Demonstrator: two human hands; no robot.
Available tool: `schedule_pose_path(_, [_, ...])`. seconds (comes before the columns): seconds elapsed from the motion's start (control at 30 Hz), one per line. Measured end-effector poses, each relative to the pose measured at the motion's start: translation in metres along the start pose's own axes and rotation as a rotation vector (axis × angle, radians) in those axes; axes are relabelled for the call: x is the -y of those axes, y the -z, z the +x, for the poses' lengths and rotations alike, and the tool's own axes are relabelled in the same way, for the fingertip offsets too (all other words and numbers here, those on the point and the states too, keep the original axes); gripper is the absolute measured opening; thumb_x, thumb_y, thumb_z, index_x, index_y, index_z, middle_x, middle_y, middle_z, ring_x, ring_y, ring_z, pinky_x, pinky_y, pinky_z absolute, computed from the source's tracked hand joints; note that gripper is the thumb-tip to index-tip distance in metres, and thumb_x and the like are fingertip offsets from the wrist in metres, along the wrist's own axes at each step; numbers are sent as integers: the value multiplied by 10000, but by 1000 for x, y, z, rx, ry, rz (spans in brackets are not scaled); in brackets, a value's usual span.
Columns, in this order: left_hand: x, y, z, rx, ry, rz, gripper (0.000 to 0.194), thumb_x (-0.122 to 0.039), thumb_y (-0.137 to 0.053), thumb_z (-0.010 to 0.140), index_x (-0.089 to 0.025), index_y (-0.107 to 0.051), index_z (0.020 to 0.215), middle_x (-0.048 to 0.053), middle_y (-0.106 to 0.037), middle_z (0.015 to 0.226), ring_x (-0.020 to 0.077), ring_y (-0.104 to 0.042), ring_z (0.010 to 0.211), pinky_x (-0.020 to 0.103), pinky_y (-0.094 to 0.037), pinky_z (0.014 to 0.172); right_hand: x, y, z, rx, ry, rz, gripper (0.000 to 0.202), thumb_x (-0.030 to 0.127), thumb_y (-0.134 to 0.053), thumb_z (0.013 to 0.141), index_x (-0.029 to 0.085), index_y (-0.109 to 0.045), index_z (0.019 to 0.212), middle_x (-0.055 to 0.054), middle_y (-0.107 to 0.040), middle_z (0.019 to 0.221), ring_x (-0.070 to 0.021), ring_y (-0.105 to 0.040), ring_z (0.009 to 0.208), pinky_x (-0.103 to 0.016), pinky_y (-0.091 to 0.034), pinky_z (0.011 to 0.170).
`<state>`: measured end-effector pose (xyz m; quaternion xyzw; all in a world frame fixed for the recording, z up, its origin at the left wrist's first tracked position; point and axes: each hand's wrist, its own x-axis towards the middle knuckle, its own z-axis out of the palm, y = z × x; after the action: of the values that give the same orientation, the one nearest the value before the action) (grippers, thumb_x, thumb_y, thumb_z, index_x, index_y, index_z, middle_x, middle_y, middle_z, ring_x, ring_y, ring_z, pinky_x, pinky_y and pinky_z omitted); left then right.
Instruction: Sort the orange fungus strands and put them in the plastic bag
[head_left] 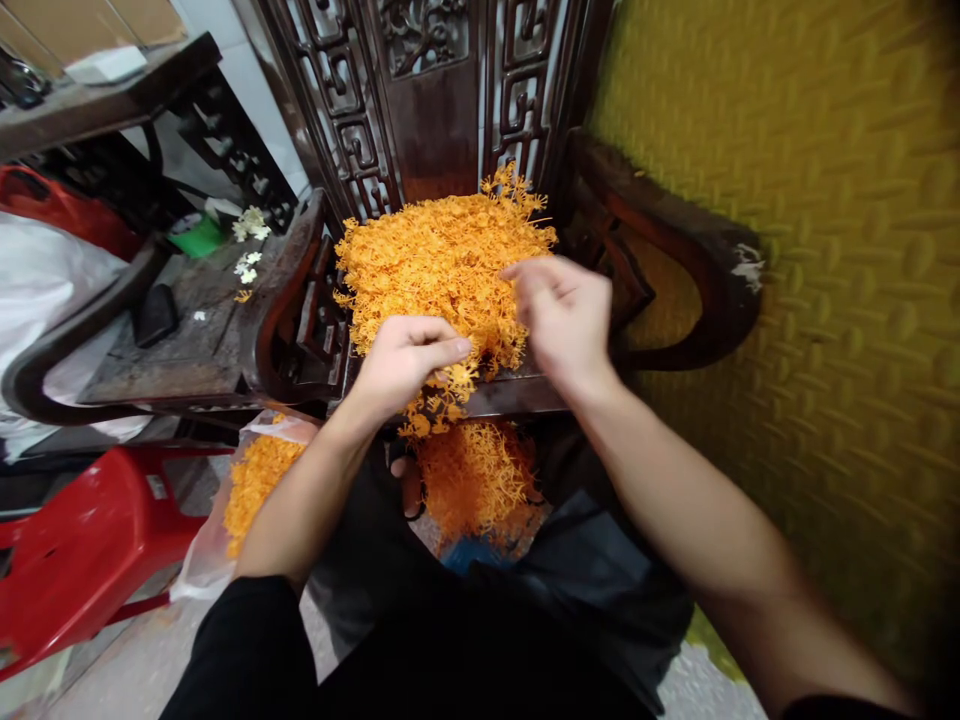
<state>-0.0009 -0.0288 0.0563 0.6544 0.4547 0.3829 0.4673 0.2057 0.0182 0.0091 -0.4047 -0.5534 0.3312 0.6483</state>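
Observation:
A big heap of orange plastic flower-like pieces (442, 245) lies on the seat of a carved dark wooden chair (433, 125). At the heap's front edge, my left hand (405, 365) is closed, thumb against fingers, on an orange plastic flower sprig (437, 408) that hangs below it. My right hand (566, 310) is over the heap's right side with its fingers drawn together in a pinch. Motion blurs it a little, and I cannot make out what is between its fingertips.
More orange pieces (484, 475) lie low between my legs, beside blue plastic. A clear bag of orange pieces (259, 475) stands at left near a red plastic stool (90, 540). The wooden side table (191, 345) holds a green container (196, 235). A yellow textured surface (825, 200) borders the right.

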Motion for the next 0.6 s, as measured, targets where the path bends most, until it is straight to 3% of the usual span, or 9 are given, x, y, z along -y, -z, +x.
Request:
schedule_pose_path(0.07, [5,5,3,-88,21,-162,288,-383,-811,822,-163,-692,678,-28,-538,535,60,-407,427,229,-245,425,-11,9,12,-221,-47,113,459,655,-657,926,208,-641,819,39,-486,603,-81,-323,456,-244,-224,428])
schedule_pose_path(0.1, [9,7,5,-135,13,-223,272,-392,-820,821,-168,-706,717,-28,-552,551,57,-419,418,222,-240,409,-14,11,14,-203,-96,137,471,669,-654,922,208,-621,827,24,-540,638,-79,-340,463,-241,-228,424])
schedule_pose_path(0.2, [22,5,16,-214,-12,-358,272,-410,-868,789,-184,-727,839,-20,-618,652,67,-537,468,200,-324,405,-9,3,2,88,-181,171,451,649,-678,921,206,-664,1003,10,-609,707,-85,-403,501,-244,-273,453])
schedule_pose_path(0.27, [28,0,21,-236,-10,-417,340,-416,-916,730,-192,-723,898,-16,-651,721,90,-628,550,198,-419,450,1,-11,-13,223,-156,145,474,658,-615,961,215,-681,1114,26,-565,686,-96,-409,524,-256,-305,485])
schedule_pose_path(0.37, [29,-9,21,-253,-29,-452,425,-436,-950,676,-194,-710,929,-18,-667,749,101,-657,598,206,-483,503,15,-28,-30,270,-75,-44,483,670,-622,951,216,-688,1103,50,-477,626,-106,-404,536,-271,-313,506])
schedule_pose_path(0.47, [26,-18,17,-278,-107,-411,412,-465,-936,696,-182,-698,878,-25,-649,693,79,-586,529,204,-463,482,20,-35,-36,258,71,-228,377,578,-709,935,208,-637,912,71,-428,574,-96,-366,510,-279,-300,511])
schedule_pose_path(0.6, [25,-10,22,-459,-260,-224,328,-402,-912,750,-169,-688,800,-23,-639,667,63,-543,515,196,-427,480,26,-35,-43,148,362,-234,323,411,-632,1020,207,-523,793,28,-543,660,-100,-460,561,-290,-359,557])
